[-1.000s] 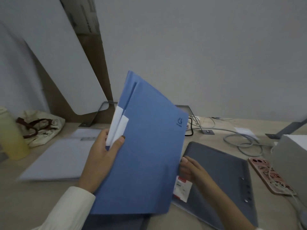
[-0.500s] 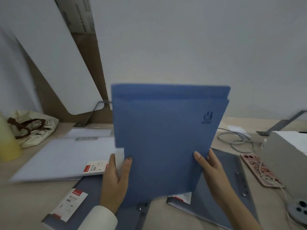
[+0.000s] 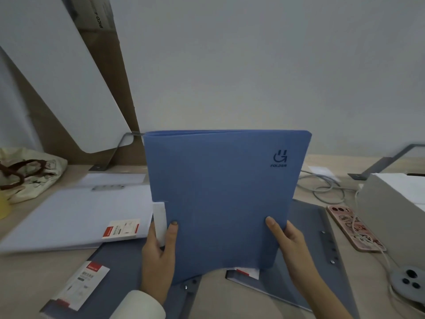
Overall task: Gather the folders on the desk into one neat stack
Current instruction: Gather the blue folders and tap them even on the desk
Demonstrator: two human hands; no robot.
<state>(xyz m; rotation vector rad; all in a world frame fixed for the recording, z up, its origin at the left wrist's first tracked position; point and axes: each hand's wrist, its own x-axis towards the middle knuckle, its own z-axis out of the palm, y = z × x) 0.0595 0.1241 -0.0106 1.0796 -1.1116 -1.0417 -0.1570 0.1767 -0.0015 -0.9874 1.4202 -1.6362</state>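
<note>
I hold a bundle of blue folders upright in front of me, bottom edge down near the desk. My left hand grips its lower left edge, thumb on the front beside a white tab. My right hand grips the lower right edge. On the desk lie a pale white folder at the left, a dark grey folder below my left hand, and another dark grey folder at the right, partly hidden by the blue ones.
A cloth bag sits at the far left. A phone in a pink case, a white box, cables and a grey round device crowd the right side. A white board leans on the wall.
The blue folders turned from tilted to squarely upright and dropped lower. My right hand came off the grey folder onto their right edge; my left hand slid to the lower left.
</note>
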